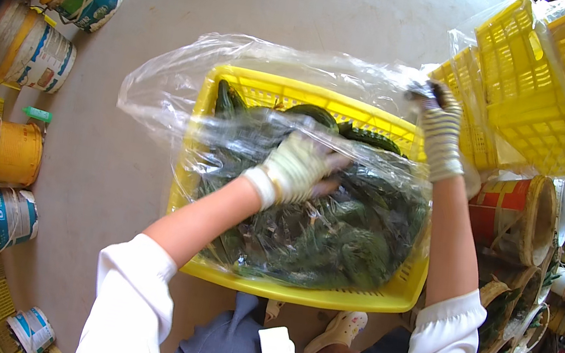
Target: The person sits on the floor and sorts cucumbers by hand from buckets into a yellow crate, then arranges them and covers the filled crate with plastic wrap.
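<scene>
In front of me is a yellow plastic crate [291, 292] of dark green cucumbers [375, 139]. Clear plastic film [174, 85] covers most of them and spreads past the crate's far and left rims. My left hand [300, 171], in a striped knit glove, lies over the covered cucumbers; it is blurred, with its fingers apart. At the far right corner, my right hand [441, 127], gloved alike, pinches the film. Its fingertips look dark, and the film partly hides them.
Stacked yellow crates [530, 100], wrapped in film, stand at the far right. Nearer on that side are a red bucket [497, 215] and several containers of cucumbers [502, 337]. Stacked buckets [29, 47] and an orange tub [12, 152] line the left. A green bottle [37, 113] lies nearby.
</scene>
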`<state>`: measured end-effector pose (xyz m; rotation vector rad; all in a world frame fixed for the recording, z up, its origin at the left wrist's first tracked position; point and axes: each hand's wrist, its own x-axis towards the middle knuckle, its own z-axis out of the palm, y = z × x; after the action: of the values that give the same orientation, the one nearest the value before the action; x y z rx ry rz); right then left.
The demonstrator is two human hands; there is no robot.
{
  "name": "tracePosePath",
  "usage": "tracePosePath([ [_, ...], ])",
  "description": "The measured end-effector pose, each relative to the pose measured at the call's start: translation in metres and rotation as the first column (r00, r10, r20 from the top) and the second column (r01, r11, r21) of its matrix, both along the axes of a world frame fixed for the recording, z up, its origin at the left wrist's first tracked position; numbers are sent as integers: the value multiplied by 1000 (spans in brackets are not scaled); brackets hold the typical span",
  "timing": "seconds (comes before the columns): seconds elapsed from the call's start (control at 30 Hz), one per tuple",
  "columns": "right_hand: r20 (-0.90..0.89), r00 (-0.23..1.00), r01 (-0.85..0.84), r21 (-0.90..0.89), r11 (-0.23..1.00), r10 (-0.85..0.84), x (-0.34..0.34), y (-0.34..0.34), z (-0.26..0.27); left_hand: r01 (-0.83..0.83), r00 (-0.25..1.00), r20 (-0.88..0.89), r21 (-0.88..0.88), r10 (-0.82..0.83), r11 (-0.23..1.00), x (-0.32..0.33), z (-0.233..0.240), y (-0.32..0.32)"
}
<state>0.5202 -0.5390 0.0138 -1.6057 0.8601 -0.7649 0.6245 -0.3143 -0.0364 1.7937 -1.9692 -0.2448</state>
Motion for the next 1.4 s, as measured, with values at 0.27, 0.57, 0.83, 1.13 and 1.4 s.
tracePosePath([
  [0.27, -625, 597, -801, -495, 335, 503, -86, 162, 122, -1, 995, -102, 141, 16, 990, 21, -21, 5],
  [0.57, -748, 440, -841, -151, 519, 496, -125, 188, 67, -396, -37, -757, 611, 652, 686, 74, 58, 191],
  [0.83, -365, 915, -368, -584, 724, 170, 23, 241, -19, -245, -261, -684, 730, 681, 639, 130, 75, 82],
  [1.13, -410, 644, -758, -459, 463, 646, -33, 282, -15, -934, 303, -883, -201, 359, 294, 124, 65, 107],
  [1.4, 61, 978, 201, -499, 843, -197, -167, 270, 24, -497, 794, 151, -396, 589, 772, -7, 95, 159],
])
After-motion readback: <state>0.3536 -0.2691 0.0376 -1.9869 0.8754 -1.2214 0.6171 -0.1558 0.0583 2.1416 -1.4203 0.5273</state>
